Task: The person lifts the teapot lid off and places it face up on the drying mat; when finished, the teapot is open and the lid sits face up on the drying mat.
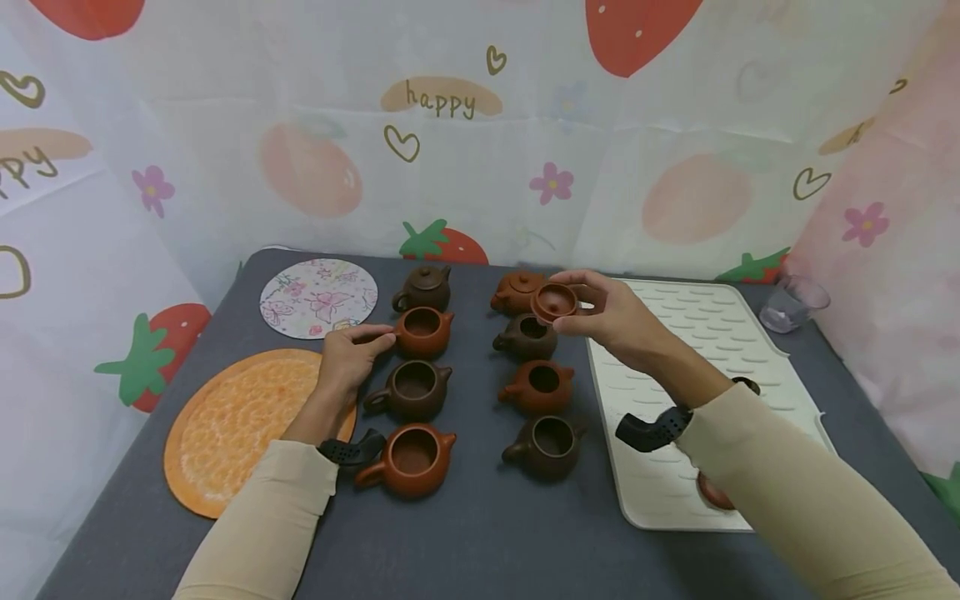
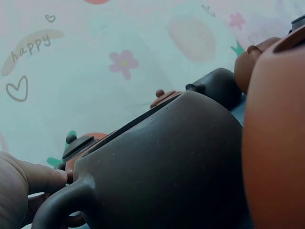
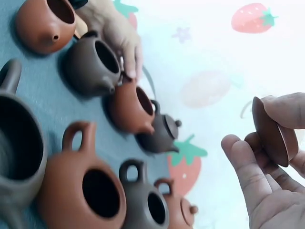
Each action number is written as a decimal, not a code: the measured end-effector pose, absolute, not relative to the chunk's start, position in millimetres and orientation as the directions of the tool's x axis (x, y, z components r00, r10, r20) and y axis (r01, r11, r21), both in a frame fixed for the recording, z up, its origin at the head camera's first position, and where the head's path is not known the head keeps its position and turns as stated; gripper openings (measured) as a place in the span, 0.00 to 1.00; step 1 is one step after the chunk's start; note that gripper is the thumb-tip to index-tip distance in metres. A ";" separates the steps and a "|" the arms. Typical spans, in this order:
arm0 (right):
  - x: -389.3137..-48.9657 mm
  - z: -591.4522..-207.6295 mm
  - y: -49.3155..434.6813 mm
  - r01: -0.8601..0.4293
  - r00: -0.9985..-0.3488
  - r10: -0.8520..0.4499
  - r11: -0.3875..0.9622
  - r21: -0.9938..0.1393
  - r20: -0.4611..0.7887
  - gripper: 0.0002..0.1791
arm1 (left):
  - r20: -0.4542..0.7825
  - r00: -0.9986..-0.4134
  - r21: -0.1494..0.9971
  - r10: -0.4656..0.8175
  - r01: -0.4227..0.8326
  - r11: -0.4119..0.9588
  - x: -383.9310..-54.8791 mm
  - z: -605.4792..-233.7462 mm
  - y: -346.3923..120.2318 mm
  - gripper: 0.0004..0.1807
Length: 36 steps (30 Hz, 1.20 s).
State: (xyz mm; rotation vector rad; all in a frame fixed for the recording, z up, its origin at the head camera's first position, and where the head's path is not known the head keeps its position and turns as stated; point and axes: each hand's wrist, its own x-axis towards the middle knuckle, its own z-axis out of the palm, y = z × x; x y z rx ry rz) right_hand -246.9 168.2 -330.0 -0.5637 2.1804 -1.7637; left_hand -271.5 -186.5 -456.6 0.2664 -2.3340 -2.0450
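1. Head view: we see the right hand (image 1: 611, 317) pinching a red-brown lid (image 1: 554, 302), thumb and fingertips parted only as far as the lid requires.
2. We find that lid in the air near the back of the right column; in the right wrist view it shows nearly edge-on, apart from the pots.
3. We see the left hand (image 1: 349, 360) with thumb and fingertips pinched together at the handle of a lidless red-brown teapot (image 1: 422, 343), 2nd from the back in the left column, upright on the dark grey table (image 1: 480, 533).
4. We count 8 teapots in 2 columns of 4. Behind the pinched pot stands a lidded dark teapot (image 1: 426, 287); nearer us sit a lidless dark pot (image 1: 412, 408) and a lidless reddish pot (image 1: 414, 483).
5. On the right, from the back, we see a lidded reddish teapot (image 1: 515, 293), then 3 lidless pots.
6. Farther right, we see a white tray (image 1: 637, 500) and a clear glass (image 1: 793, 304).
7. At left lie a floral mat (image 1: 318, 296) and a round orange mat (image 1: 232, 433).
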 end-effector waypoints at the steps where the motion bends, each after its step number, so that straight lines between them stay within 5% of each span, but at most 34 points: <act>1: -245.7 -330.1 173.3 -0.126 -0.889 -0.457 0.194 -0.973 0.024 0.29 | -0.091 -0.985 0.987 -0.145 -0.109 0.120 -271.6 -456.8 -186.2 0.14; 36: -226.0 -353.5 285.7 -0.072 -0.963 -0.259 0.502 -0.862 -0.070 0.33 | -0.088 -0.984 0.986 -0.153 -0.108 0.126 -271.8 -456.7 -184.3 0.14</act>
